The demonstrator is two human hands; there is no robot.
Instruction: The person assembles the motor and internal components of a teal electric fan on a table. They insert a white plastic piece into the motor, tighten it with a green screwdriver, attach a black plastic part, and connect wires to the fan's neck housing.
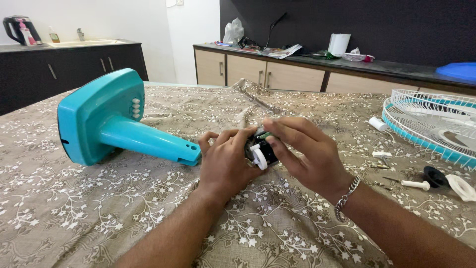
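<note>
Both my hands meet over the middle of a patterned cloth. My left hand (225, 161) wraps around a small black motor part with a white knob (260, 155), and my right hand (303, 149) pinches the same part from above with thumb and fingers. A steel bracelet sits on my right wrist. The teal fan stand (111, 121) lies on its side just left of my left hand, its neck end almost touching my thumb.
A white and teal fan grille (436, 124) lies at the right edge. Small white pegs, screws, a black cap (435, 176) and a white ring (463, 187) are scattered near it. Cabinets and a cluttered counter (297, 54) stand behind.
</note>
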